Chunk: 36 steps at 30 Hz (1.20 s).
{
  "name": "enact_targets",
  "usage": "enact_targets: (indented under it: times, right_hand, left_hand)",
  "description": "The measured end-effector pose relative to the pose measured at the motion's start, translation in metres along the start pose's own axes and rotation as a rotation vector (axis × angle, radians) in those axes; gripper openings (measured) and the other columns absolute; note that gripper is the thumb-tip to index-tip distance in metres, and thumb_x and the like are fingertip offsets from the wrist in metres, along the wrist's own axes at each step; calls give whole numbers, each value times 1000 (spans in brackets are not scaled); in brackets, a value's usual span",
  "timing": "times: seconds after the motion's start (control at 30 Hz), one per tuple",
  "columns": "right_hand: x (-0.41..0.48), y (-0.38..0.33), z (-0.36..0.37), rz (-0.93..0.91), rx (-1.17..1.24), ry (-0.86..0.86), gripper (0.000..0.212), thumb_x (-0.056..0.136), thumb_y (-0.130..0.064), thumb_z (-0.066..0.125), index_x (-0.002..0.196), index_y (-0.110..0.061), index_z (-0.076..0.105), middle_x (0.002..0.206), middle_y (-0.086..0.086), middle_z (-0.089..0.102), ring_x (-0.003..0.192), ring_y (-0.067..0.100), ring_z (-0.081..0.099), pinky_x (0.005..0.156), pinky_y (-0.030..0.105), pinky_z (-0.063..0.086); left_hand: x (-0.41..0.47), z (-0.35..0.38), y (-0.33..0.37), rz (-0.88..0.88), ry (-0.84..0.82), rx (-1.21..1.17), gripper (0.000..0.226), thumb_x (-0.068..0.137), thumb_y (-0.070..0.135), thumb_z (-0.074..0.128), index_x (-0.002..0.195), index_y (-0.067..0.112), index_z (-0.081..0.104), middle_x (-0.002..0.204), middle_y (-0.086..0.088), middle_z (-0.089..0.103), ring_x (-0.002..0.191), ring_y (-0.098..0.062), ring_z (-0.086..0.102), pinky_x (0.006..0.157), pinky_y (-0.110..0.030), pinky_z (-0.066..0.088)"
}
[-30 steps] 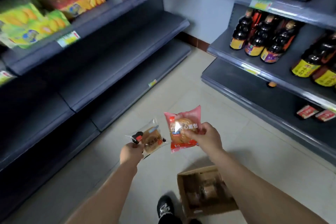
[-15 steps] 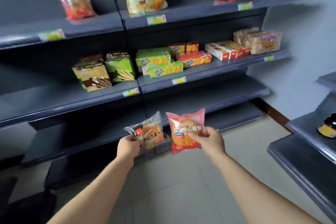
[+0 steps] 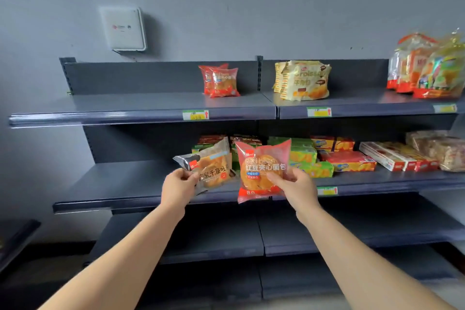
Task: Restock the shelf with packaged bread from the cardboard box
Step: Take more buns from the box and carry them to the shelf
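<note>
Outstretched left hand point(image 3: 178, 186), right hand point(image 3: 298, 189) (fingers point(image 3: 274, 180) curled)

Glossy plastic bread packs point(image 3: 264, 171); smooth painted metal shelf point(image 3: 141, 108); matt wall point(image 3: 226, 7).

Soft, cool, even light fills the scene, rather dim, with no hard-edged shadows. The red bread packet point(image 3: 263, 171) pinched in the right hand point(image 3: 297, 186) carries a pale sheen on its film just above the fingers. The clear bread packet point(image 3: 211, 168) held in the left hand point(image 3: 180, 185) shows a grey glint at its crimped end. Well above the fingers a bright streak runs along the top shelf edge point(image 3: 125, 117). Below the fingers the lower shelves point(image 3: 214, 234) sink into deep shadow. Far right of the fingers the snack bags point(image 3: 427, 70) smear with blur, and shelf lines bow toward the frame edges.
</note>
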State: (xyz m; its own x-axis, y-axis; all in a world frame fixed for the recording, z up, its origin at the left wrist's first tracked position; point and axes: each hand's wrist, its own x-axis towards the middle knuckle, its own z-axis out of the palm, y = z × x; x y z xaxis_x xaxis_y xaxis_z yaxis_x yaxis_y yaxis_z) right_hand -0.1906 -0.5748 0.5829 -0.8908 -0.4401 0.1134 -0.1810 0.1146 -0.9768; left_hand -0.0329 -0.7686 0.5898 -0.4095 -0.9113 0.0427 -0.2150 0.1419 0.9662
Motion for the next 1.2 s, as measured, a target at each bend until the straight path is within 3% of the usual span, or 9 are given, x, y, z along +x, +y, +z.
enact_targets:
  times: [0.07,0.17,0.4,0.5,0.63,0.87,1.07,1.2]
  right_hand:
    - [17,-23,16,-53,16,3,29,76,-37,80,95,-20,66,94,-6,70,87,10,65,68,27,53]
    - [47,-54,37,-102,47,13,32,75,-37,81,97,-18,69,95,-4,72,90,15,68,80,38,58]
    - [128,-104,74,-197,117,20,35,75,-39,80,100,-17,68,97,-2,72,91,16,68,80,35,56]
    - [162,-121,85,-223,146,2,34,77,-38,79,101,-18,66,99,-3,71,92,15,66,76,30,52]
    - [207,-142,99,-244,148,-21,38,79,-40,77,107,-17,65,100,-5,68,91,14,62,64,23,45]
    - [275,-144,134,-207,135,-47,38,78,-37,78,107,-15,66,101,-2,69,91,14,62,63,23,44]
    - [320,-133,163,-149,67,-27,41,78,-35,79,110,-13,66,105,1,69,92,16,62,74,29,46]
    - [343,-131,180,-109,50,-30,40,79,-35,78,110,-13,66,103,0,70,86,13,61,60,22,42]
  left_hand:
    - [22,-12,17,38,27,-16,26,89,19,64,67,13,51,64,-2,56,60,-18,48,61,-30,42]
    - [52,-23,46,93,65,-71,26,91,18,64,68,13,51,66,-3,57,56,-14,48,50,-23,40]
    - [125,-29,103,209,131,-107,24,90,19,66,69,16,54,74,-2,60,67,-15,56,55,-26,48]
    - [155,-25,121,227,155,-114,20,90,21,66,74,15,56,81,-5,65,75,-19,60,66,-35,53]
    - [195,-20,133,228,185,-98,15,92,21,64,80,13,58,84,-7,67,76,-19,60,61,-29,46]
    - [263,-15,133,208,197,-59,18,90,17,64,74,12,57,68,-4,60,71,-20,56,62,-30,43]
    - [319,-16,126,202,150,-53,16,90,19,65,79,10,58,78,-8,66,74,-20,58,65,-32,44]
    - [355,-15,124,198,120,-48,16,90,19,66,79,10,59,82,-10,68,75,-21,59,66,-33,45]
